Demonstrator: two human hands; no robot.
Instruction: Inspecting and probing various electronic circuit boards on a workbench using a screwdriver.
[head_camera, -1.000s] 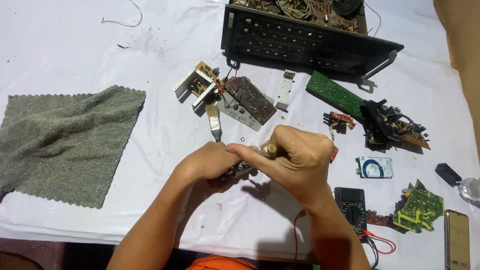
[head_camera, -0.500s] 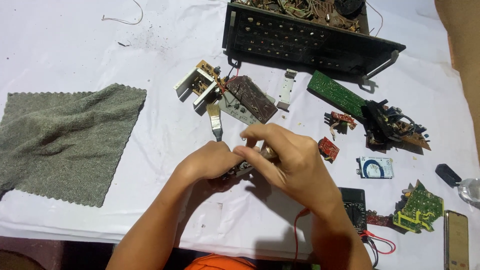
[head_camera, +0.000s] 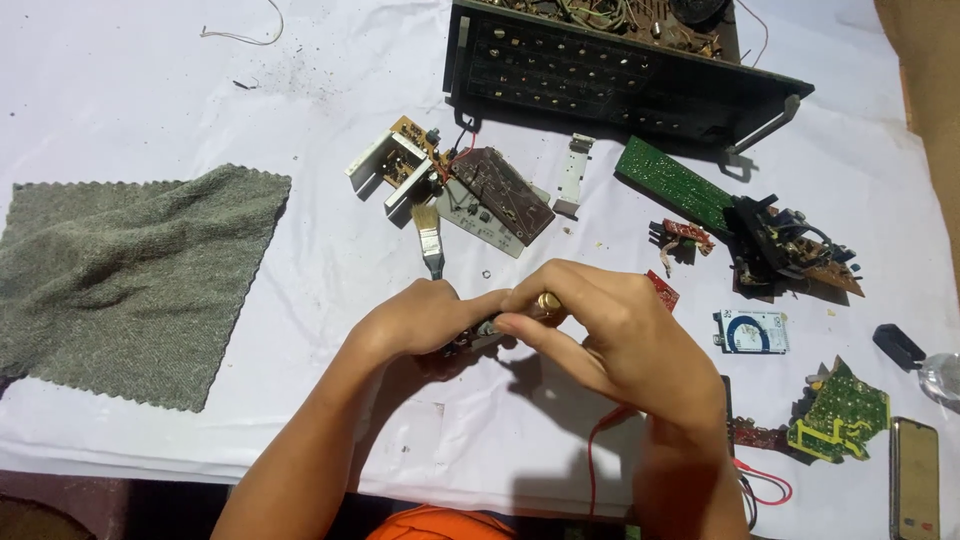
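Left hand and right hand cover most of a small part near the brush, too hidden to identify. Far right of that brush, a phone and a clear object run off the edge.

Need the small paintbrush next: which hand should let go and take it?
Probably left. The left hand lies just below the paintbrush; the right hand pinches a brass-tipped tool farther away.

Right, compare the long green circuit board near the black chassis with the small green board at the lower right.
The long green circuit board is a plain dark-green strip lying at a slant; the small green board is brighter, yellow-edged and irregular in outline. The long one lies near the black chassis; the small one lies beside a phone. Both rest flat on the white cloth.
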